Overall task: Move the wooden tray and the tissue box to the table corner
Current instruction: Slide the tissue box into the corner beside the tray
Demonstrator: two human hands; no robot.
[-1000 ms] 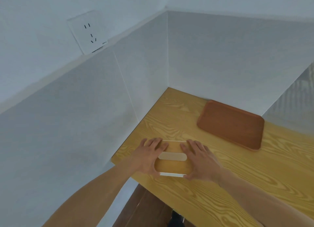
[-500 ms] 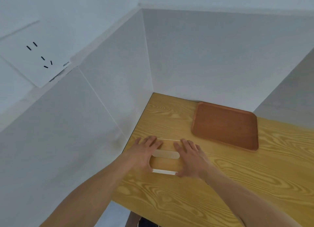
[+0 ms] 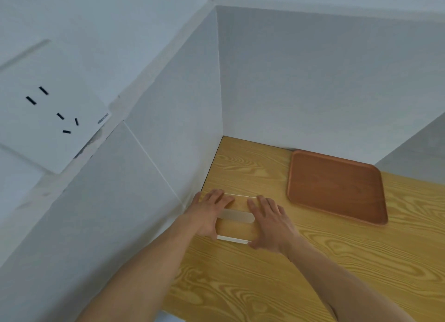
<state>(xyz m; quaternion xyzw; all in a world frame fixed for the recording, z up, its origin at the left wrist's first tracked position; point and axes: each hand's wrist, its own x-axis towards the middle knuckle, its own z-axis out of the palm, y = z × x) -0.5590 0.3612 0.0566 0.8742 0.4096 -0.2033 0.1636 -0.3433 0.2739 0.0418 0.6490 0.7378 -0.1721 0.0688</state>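
Observation:
A tissue box (image 3: pixel 237 227) with a wood-grain top, an oval slot and pale edges lies flat on the wooden table (image 3: pixel 313 261), close to the left wall. My left hand (image 3: pixel 209 211) grips its left end and my right hand (image 3: pixel 269 221) grips its right end, fingers spread over the top. The reddish-brown wooden tray (image 3: pixel 337 185) lies empty to the right, against the back wall. The table corner (image 3: pixel 226 143), where the two walls meet, lies beyond the box.
White walls close the table in on the left and the back. A wall socket (image 3: pixel 53 112) sits high on the left wall. The table's near edge runs at the bottom left.
Both hands have slid the tissue box along the left wall toward the corner, and it now lies nearer the tray. The view has moved closer in.

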